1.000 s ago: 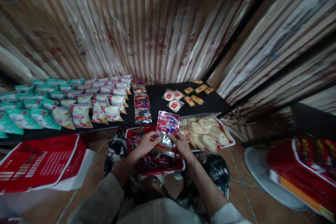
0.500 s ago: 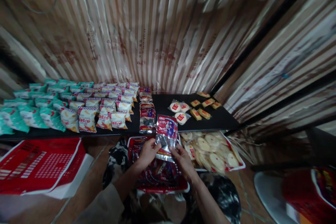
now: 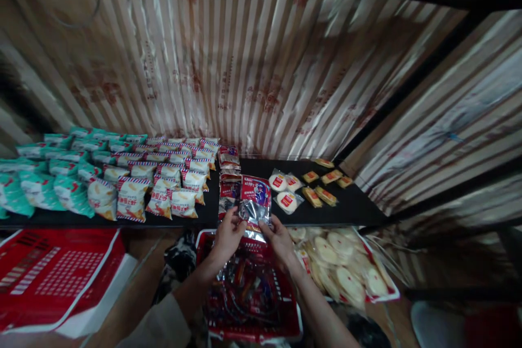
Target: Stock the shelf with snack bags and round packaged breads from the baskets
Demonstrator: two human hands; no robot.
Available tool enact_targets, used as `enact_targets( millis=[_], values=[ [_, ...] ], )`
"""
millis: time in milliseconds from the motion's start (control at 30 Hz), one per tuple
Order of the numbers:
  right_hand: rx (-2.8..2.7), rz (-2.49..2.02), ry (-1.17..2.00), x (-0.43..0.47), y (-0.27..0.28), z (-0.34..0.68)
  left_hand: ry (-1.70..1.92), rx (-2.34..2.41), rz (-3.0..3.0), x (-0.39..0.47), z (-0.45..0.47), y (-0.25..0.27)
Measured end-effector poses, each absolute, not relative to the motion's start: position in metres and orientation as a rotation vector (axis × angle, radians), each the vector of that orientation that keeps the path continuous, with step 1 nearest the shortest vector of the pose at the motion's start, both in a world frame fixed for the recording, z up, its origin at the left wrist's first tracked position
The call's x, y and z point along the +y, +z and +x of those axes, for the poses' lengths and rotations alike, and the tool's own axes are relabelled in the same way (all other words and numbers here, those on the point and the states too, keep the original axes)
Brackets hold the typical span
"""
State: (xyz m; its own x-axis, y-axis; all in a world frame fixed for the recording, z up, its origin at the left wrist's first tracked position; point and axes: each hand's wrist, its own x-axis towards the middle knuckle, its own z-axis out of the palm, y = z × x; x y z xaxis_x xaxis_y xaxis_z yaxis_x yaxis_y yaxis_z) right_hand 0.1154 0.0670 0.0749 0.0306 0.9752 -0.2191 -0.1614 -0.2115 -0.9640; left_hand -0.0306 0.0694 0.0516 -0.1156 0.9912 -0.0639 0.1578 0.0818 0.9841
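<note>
Between my two hands is a red and silver snack packet point(image 3: 255, 198), its printed face toward me. My left hand point(image 3: 229, 236) pinches its lower left edge, and my right hand point(image 3: 281, 242) grips its lower right edge. The packet is at the front of the black shelf point(image 3: 354, 209), beside a column of matching packets point(image 3: 229, 196) that it partly overlaps in view. Whether its base touches the shelf I cannot tell. Below my hands a red basket point(image 3: 296, 312) holds more dark red packets.
White and orange snack bags point(image 3: 132, 198) and teal bags point(image 3: 73, 196) fill the shelf's left. Round white crackers point(image 3: 287, 201) and small yellow packs point(image 3: 314, 197) lie right of my hands. Below are a basket of round crackers point(image 3: 345, 261) and a red perforated crate point(image 3: 61, 277).
Both hands have moved the packet forward, from above the basket to the shelf beside the packet column. The view has shifted a little, and more of the basket's contents show.
</note>
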Motion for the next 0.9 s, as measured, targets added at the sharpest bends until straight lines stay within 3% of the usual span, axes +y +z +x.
enact_targets(
  millis=[467, 900],
  values=[
    [-1.122, -1.422, 1.215, 0.224, 0.067, 0.086, 1.42, 1.737, 1.465, 0.16, -0.023, 0.061],
    [-1.421, -1.586, 0.936, 0.316, 0.058, 0.056, 1.281, 1.83, 1.575, 0.227, -0.03, 0.057]
  ],
)
